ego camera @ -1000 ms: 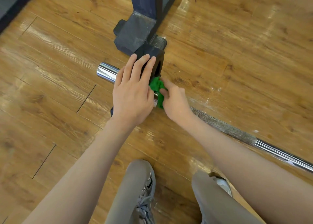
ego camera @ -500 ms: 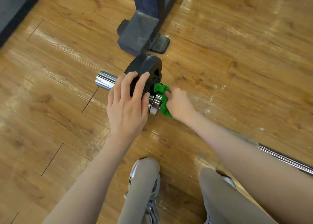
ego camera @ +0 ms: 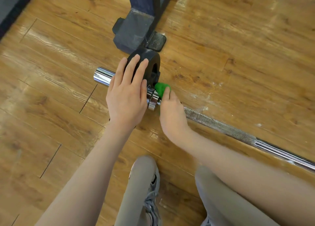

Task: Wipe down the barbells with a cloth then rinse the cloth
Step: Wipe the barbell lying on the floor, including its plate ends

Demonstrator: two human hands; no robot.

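Note:
A chrome barbell (ego camera: 221, 127) lies on the wooden floor, running from centre-left to the lower right, with a knurled stretch beside my right wrist. A small black weight plate (ego camera: 150, 63) sits on its sleeve (ego camera: 102, 75). My left hand (ego camera: 127, 96) rests flat on the plate and sleeve with fingers straight. My right hand (ego camera: 172, 113) grips a green cloth (ego camera: 161, 88) and presses it against the bar just inside the chrome collar (ego camera: 152, 99). Most of the cloth is hidden under the fingers.
A dark blue metal rack foot (ego camera: 134, 31) with a black rubber pad (ego camera: 156, 41) stands right behind the plate. My knees and a grey sneaker (ego camera: 151, 202) are at the bottom. A dark mat edge (ego camera: 10, 9) runs along the upper left corner.
My right hand has slid the green cloth along the bar near the collar, uncovering the knurled stretch again. My left hand stays on the plate, fingers reaching slightly further over it.

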